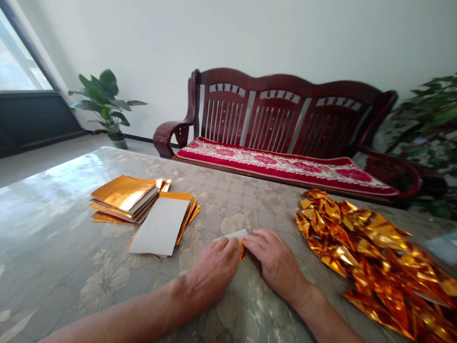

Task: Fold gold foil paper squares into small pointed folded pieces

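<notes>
Between my hands, low over the table, is a sheet of gold foil paper [235,234]; its pale side faces up and a bit of gold shows below. My left hand [217,262] is closed on the sheet, its fingers curled over and hiding much of it. My right hand [273,257] grips the sheet's right end, fingertips pressed together at its edge. To the left lies a stack of gold foil sheets [123,193], with a second pile, white side up [160,226], leaning against it. A heap of folded gold foil pieces [350,243] spreads out at the right.
The table [221,195] has a patterned, glossy cover. Beyond its far edge stands a dark red wooden bench [274,109] with a red floral cushion [264,159]. Potted plants [103,100] flank the bench. Something clear, perhaps plastic [444,247], lies at the right edge.
</notes>
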### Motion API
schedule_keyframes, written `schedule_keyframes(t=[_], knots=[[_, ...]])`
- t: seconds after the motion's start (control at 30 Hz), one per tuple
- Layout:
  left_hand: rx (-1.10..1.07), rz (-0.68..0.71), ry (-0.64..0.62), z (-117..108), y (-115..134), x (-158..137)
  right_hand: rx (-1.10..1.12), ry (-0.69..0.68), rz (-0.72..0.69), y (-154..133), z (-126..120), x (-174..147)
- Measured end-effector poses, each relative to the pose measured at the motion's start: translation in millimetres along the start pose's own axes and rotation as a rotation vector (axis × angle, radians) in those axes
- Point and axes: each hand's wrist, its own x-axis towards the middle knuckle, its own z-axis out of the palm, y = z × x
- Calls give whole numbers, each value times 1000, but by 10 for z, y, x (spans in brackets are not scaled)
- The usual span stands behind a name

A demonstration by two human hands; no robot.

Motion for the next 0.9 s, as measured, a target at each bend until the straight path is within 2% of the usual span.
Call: schedule_keyframes(t=[0.1,0.37,0.6,0.73,0.9], knots=[[-78,-74,-5,-39,-37,-41,15,-13,-21,-4,-4,-3],[-278,-161,66,-40,-207,-217,-56,-86,79,-134,-37,-53],[-159,-89,75,-6,-159,-246,-100,-91,103,-177,-49,-60],[-185,-76,78,5,-163,-235,-99,-83,134,-120,-8,12],[-161,-178,67,-58,-235,-89,16,-105,267,-28,9,112]])
